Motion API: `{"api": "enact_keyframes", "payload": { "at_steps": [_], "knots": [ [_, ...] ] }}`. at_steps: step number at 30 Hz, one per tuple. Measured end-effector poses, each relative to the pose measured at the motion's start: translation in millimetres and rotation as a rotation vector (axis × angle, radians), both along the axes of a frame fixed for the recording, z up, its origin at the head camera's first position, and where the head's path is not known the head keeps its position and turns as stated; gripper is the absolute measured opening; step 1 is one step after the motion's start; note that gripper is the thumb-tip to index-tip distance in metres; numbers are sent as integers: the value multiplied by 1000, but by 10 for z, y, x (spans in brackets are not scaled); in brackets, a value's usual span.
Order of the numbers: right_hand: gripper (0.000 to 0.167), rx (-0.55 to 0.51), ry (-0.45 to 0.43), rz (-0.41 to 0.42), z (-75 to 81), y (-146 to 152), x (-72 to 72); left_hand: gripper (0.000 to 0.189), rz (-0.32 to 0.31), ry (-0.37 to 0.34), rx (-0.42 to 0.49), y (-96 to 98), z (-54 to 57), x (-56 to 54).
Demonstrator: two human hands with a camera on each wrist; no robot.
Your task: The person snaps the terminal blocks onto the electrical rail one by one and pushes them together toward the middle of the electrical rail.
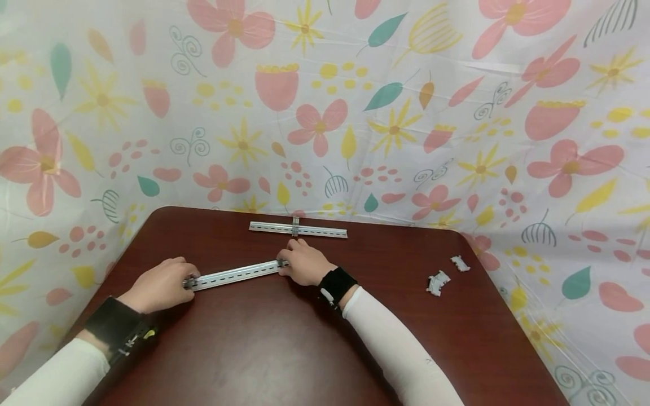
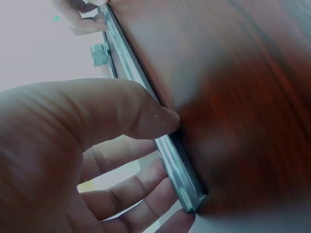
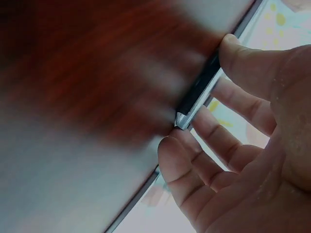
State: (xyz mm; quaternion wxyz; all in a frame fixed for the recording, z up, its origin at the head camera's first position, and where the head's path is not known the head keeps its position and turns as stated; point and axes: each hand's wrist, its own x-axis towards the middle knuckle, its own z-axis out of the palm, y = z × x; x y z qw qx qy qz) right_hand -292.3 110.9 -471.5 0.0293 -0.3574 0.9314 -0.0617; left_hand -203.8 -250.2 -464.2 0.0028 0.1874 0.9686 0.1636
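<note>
A slotted metal mounting rail (image 1: 236,274) lies at a slant between both hands, low over the table or on it; which of the two I cannot tell. My left hand (image 1: 161,285) pinches its left end, the thumb (image 2: 146,114) on the near side and the fingers behind. At the other end, my right hand (image 1: 307,264) holds the rail (image 3: 197,104) between thumb (image 3: 232,46) and fingers. Small dark shapes show at both grips, too small to make out. Just beyond the right hand, a second slotted rail (image 1: 269,228) carries a grey clip-like piece (image 1: 295,226) near its middle.
Small light-grey plastic pieces lie at the right of the brown table (image 1: 244,344): a pair close together (image 1: 438,282) and a single piece (image 1: 460,263) farther back. A flower-printed curtain (image 1: 320,67) hangs right behind the table's far edge and along its sides.
</note>
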Motion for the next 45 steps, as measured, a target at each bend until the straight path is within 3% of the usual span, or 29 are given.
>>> {"api": "enact_keyframes", "payload": {
  "at_steps": [29,36,45],
  "knots": [
    [28,-126,43,-35,-52,1010,345,30,-109,-6,113,700,-159,-413],
    [28,-115,54,-43,-57,1152,392,31,-140,-15,133,751,-218,-457],
    [26,-80,54,-46,-20,1175,478,24,-232,-23,194,643,-233,-502]
  ]
}}
